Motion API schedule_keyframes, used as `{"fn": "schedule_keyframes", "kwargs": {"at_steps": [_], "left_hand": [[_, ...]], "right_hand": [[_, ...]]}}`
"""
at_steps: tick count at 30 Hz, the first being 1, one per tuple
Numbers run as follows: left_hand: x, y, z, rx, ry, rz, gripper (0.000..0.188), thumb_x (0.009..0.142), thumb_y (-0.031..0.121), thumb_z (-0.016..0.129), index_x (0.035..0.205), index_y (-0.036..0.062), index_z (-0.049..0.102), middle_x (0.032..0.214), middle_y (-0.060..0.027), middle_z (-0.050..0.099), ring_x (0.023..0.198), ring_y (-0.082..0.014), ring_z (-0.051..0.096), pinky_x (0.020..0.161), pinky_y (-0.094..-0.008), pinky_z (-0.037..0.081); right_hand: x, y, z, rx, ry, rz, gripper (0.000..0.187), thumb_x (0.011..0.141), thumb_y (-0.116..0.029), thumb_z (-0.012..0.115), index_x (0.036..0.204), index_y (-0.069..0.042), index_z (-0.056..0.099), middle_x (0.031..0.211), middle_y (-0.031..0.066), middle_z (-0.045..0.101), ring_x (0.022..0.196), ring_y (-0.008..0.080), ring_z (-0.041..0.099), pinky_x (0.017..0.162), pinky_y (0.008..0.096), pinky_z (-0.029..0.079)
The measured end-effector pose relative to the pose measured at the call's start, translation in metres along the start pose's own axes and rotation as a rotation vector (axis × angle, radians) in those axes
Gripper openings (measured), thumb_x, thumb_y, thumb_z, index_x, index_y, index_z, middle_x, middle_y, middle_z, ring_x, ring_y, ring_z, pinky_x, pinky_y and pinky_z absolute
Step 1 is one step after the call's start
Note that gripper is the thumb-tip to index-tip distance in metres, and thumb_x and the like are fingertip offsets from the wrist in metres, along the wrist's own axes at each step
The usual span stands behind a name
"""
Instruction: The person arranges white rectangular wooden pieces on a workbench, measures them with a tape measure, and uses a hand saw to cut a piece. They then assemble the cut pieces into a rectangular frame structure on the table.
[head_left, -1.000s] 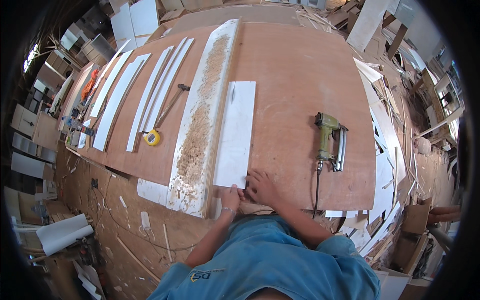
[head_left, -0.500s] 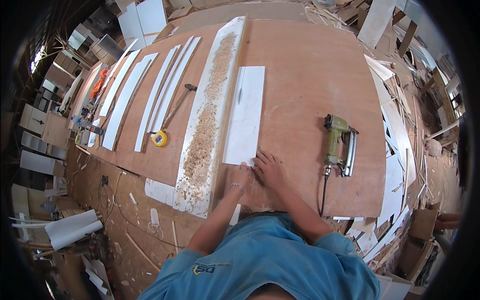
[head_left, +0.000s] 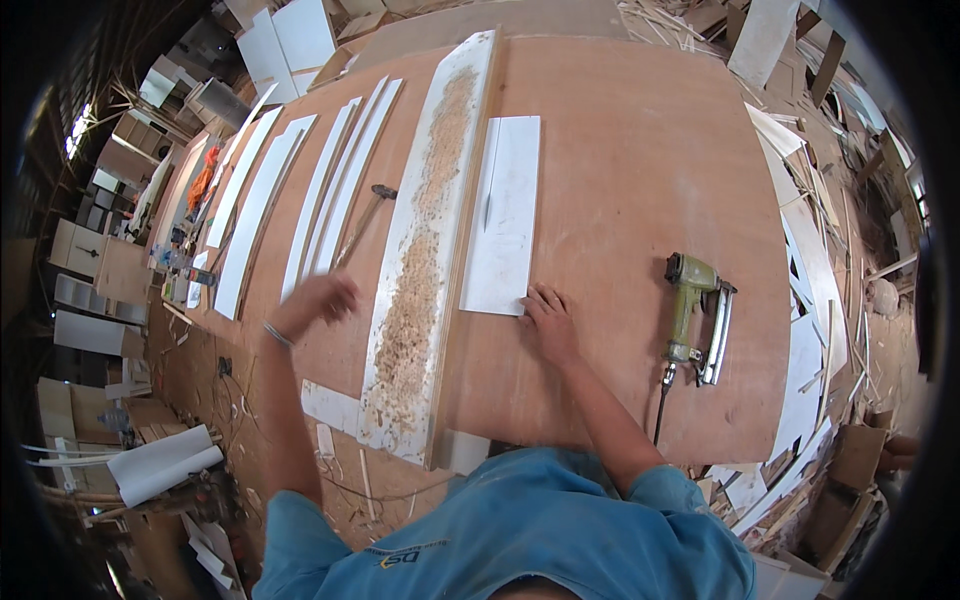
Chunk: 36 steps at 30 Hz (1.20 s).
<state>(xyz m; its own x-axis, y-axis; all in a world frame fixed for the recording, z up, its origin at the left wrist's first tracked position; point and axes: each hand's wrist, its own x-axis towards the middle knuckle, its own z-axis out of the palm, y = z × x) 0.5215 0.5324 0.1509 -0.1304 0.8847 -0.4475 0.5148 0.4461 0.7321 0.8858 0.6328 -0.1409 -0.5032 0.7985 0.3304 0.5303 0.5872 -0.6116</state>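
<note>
A flat white panel [head_left: 505, 215] with a thin dark line along it lies on the brown board beside a long white beam [head_left: 415, 270] covered in dried tan glue or filler. My right hand [head_left: 550, 322] rests at the panel's near right corner, fingers stretched out and touching its edge. Across the beam, my left hand [head_left: 318, 300] hangs blurred over the near ends of several white strips [head_left: 345, 170]; its fingers look bent, but what is under them is hidden. Past that hand a hammer [head_left: 368, 215] lies beside the strips.
A green pneumatic stapler [head_left: 690, 310] lies on the brown worktop [head_left: 620, 200] to the right, its hose running toward me. Wider white strips [head_left: 262, 215] and a plastic bottle [head_left: 175, 258] sit at the left. Offcuts [head_left: 800, 330] pile up along the right edge.
My left hand has left the panel's near edge and swung left over the beam; it now covers where the yellow tape measure lay. My right hand stays at the panel's corner.
</note>
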Motion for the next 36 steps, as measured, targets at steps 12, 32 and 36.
{"fn": "schedule_keyframes", "kwargs": {"at_steps": [12,32,36], "left_hand": [[0.275,0.121,-0.057,0.601,0.325,0.28,0.05,0.106,0.043,0.05,0.126,-0.0006,0.065,0.114,-0.017,0.073,0.11,-0.0289,0.067,0.099,-0.0399,0.049],[0.446,0.125,0.051,1.029,-0.134,0.189,0.062,0.112,0.048,0.021,0.151,0.0083,0.048,0.158,-0.017,0.045,0.147,-0.0344,0.042,0.122,-0.0505,0.026],[0.465,0.117,0.062,1.086,-0.184,0.178,0.064,0.112,0.045,0.014,0.153,0.0068,0.046,0.161,-0.0162,0.042,0.153,-0.0343,0.031,0.124,-0.0544,0.019]], "right_hand": [[0.026,0.013,-0.007,-0.022,-0.062,0.012,0.032,0.094,-0.02,0.066,0.124,-0.009,0.065,0.145,0.0128,0.059,0.145,0.0323,0.045,0.121,0.0521,0.027],[0.061,0.036,-0.006,-0.07,-0.13,0.023,0.038,0.094,-0.016,0.062,0.132,-0.011,0.063,0.148,0.0104,0.056,0.151,0.0309,0.038,0.123,0.0541,0.024],[0.069,0.037,-0.009,-0.039,-0.108,0.028,0.04,0.092,-0.013,0.062,0.132,-0.011,0.063,0.149,0.0108,0.056,0.15,0.0304,0.038,0.124,0.0539,0.024]]}}
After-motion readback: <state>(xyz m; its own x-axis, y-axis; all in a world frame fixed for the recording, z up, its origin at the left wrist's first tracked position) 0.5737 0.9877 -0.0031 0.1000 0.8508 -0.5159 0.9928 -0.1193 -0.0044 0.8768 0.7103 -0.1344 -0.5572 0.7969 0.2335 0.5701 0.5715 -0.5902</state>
